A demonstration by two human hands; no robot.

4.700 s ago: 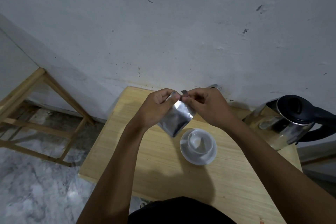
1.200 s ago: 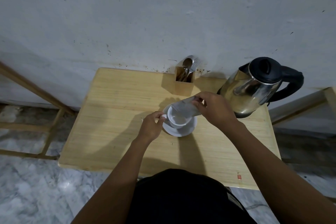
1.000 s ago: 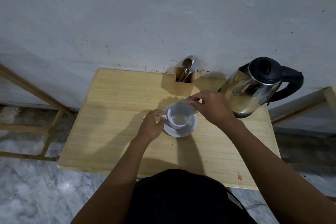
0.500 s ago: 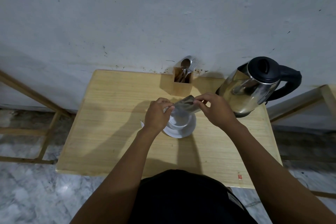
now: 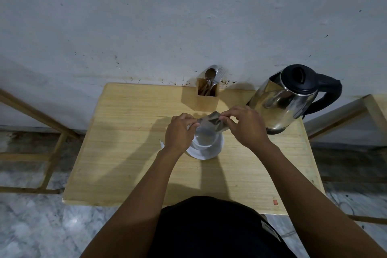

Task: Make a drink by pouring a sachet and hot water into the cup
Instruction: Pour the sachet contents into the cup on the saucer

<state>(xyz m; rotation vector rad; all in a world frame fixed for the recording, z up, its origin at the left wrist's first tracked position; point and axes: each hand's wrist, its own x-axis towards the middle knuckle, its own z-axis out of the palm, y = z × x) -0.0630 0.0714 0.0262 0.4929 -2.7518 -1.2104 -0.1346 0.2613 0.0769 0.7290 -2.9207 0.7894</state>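
A silver foil sachet (image 5: pixel 211 124) hangs crumpled directly over the white cup (image 5: pixel 206 139), which stands on a white saucer (image 5: pixel 211 152) in the middle of the wooden table (image 5: pixel 125 153). My left hand (image 5: pixel 180 132) pinches the sachet's left end. My right hand (image 5: pixel 244 126) pinches its right end. The sachet and my left hand hide most of the cup's inside. A steel kettle (image 5: pixel 287 98) with a black lid and handle stands at the table's back right, just beyond my right hand.
A wooden holder (image 5: pixel 207 95) with spoons stands at the back edge against the white wall. A small white scrap (image 5: pixel 161 143) lies left of the saucer. Wooden frames stand on the marble floor at both sides of the table.
My left hand let go of the cup's handle and rose to grip the sachet's left end. The sachet went from tilted into the cup to crumpled between both hands above it.
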